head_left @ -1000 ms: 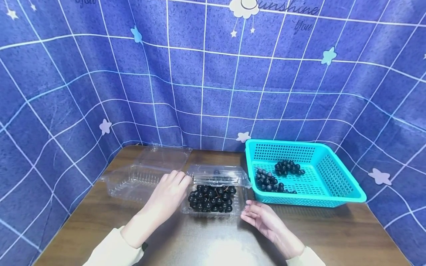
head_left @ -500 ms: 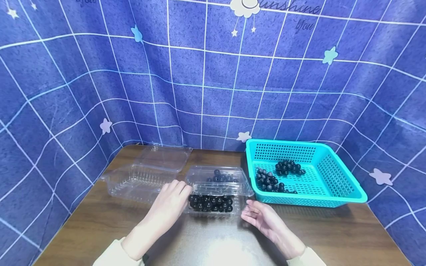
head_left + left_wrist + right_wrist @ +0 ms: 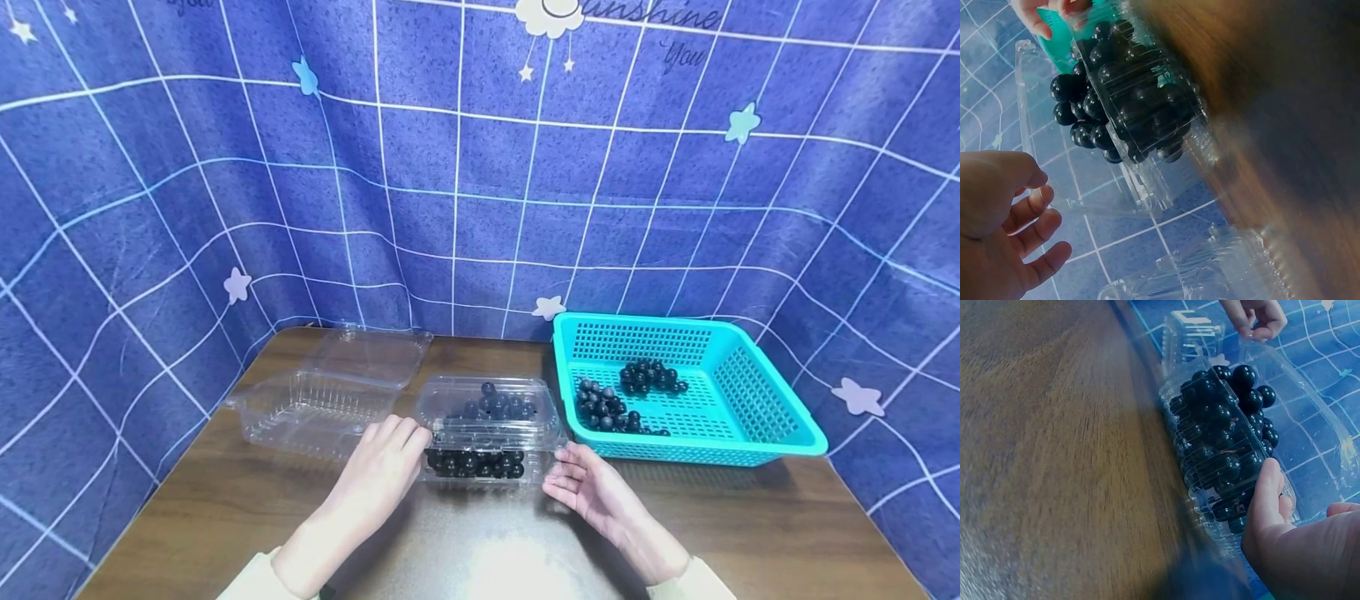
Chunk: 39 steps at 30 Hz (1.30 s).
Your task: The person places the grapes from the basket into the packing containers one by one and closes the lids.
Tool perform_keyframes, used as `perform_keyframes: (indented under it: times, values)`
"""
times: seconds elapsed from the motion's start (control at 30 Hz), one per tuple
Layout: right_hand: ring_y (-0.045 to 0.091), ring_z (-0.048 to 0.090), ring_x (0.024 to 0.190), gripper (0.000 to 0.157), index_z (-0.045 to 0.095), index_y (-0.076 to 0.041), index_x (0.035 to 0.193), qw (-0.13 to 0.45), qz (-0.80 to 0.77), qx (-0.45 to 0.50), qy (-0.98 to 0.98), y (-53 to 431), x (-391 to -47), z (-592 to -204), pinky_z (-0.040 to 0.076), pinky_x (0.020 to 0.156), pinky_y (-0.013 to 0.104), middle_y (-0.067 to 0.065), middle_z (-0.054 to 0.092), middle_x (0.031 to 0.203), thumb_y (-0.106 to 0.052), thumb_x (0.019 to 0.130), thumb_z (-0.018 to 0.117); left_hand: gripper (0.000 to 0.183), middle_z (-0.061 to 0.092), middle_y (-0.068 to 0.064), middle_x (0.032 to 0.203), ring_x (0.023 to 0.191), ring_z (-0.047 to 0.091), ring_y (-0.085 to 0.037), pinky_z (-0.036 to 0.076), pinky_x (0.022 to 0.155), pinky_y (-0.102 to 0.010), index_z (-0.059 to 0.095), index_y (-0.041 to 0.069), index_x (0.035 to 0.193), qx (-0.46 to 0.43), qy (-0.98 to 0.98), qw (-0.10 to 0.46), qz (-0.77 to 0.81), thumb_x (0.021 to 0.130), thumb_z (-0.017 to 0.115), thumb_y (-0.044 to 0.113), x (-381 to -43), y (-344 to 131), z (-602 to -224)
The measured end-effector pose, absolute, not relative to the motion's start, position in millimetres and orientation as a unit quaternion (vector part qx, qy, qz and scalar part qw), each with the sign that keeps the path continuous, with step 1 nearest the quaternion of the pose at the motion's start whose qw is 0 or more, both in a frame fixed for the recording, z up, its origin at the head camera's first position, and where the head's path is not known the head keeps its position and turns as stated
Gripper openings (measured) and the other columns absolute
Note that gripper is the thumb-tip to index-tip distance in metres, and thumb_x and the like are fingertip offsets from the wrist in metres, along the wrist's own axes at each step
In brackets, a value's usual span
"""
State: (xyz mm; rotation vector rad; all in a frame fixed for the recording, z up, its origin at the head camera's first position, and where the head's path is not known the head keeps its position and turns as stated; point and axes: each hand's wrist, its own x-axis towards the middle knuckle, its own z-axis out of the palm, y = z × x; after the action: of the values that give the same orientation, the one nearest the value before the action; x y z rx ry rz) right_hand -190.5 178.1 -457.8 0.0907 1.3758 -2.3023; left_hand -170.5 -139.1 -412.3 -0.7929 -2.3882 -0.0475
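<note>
A clear plastic clamshell box [image 3: 489,477] holds black grapes [image 3: 472,461], with its lid [image 3: 487,387] lowered at a slant over them. My left hand [image 3: 386,467] pinches the left front corner of this lid. At the box's right end, my right hand [image 3: 596,492] touches the side with loosely bent fingers; its thumb [image 3: 1266,494] lies along the rim in the right wrist view. Through the lid, the grapes [image 3: 1100,112] show heaped above the rim. In the head view, the left hand's fingertips are partly hidden behind its knuckles.
A second clear clamshell box [image 3: 315,417] stands on the left with its lid [image 3: 367,354] laid back. On the right, a turquoise basket [image 3: 750,446] holds two bunches of grapes [image 3: 647,377]. All stand on a brown wooden table [image 3: 420,550] before a blue checked curtain [image 3: 480,167].
The lid of the grape box has swung down and toward me over the grapes, with my left hand lowering slightly. My right hand stays at the box's right end, its upper fingers slightly raised.
</note>
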Motion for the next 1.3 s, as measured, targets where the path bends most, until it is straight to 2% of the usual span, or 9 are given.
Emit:
perform_keyframes:
  times: [0.13,0.37,0.53,0.77,1.07,1.3]
  values:
    - [0.019,0.057,0.09,0.039,0.038,0.001,0.115,0.231,-0.834,0.042,0.499,178.2,-190.8,-457.4,0.049,0.095,0.035,0.009,0.052,0.099,-0.034,0.098,0.045,0.025,0.055,0.002,0.089,0.087,0.051,-0.018,0.045,0.074,-0.031,0.054,0.013,0.096,-0.296,-0.907,0.299,-0.012,0.076,0.069,0.009,-168.5,-138.7,-414.3]
    - [0.017,0.056,0.087,0.045,0.036,0.0,0.114,0.233,-0.832,0.051,0.501,179.1,-190.8,-456.2,0.05,0.094,0.035,0.009,0.05,0.099,-0.041,0.097,0.044,0.024,0.054,0.002,0.088,0.086,0.05,-0.018,0.045,0.075,-0.032,0.054,0.014,0.094,-0.294,-0.91,0.291,-0.013,0.076,0.069,0.009,-166.8,-138.6,-417.8]
    - [0.017,0.056,0.087,0.041,0.042,-0.003,0.109,0.23,-0.831,0.054,0.504,178.4,-191.2,-455.3,0.05,0.095,0.036,0.007,0.052,0.095,-0.041,0.096,0.047,0.025,0.055,0.002,0.088,0.087,0.05,-0.018,0.046,0.078,-0.034,0.054,0.014,0.095,-0.294,-0.911,0.29,-0.012,0.076,0.07,0.01,-166.3,-139.0,-421.2]
    - [0.017,0.056,0.087,0.051,0.031,0.002,0.121,0.229,-0.825,0.053,0.514,175.4,-191.8,-454.3,0.051,0.093,0.036,0.008,0.05,0.097,-0.037,0.095,0.052,0.03,0.054,0.003,0.089,0.086,0.049,-0.017,0.044,0.075,-0.031,0.054,0.014,0.097,-0.293,-0.914,0.281,-0.014,0.074,0.072,0.009,-164.9,-140.2,-425.2]
    - [0.017,0.061,0.083,0.033,0.041,-0.001,0.114,0.232,-0.825,0.044,0.514,175.9,-191.9,-454.9,0.052,0.092,0.037,0.005,0.056,0.088,-0.02,0.092,0.058,0.027,0.052,0.005,0.088,0.084,0.048,-0.014,0.042,0.072,-0.029,0.054,0.015,0.095,-0.296,-0.915,0.274,-0.013,0.076,0.071,0.009,-163.9,-140.2,-429.7]
    - [0.018,0.061,0.088,0.008,0.053,-0.008,0.097,0.24,-0.818,0.016,0.522,177.5,-191.1,-457.3,0.05,0.094,0.034,0.005,0.053,0.095,-0.01,0.09,0.058,0.026,0.053,0.004,0.088,0.086,0.049,-0.016,0.044,0.074,-0.03,0.054,0.015,0.094,-0.3,-0.914,0.272,-0.014,0.076,0.071,0.008,-164.2,-140.4,-433.0]
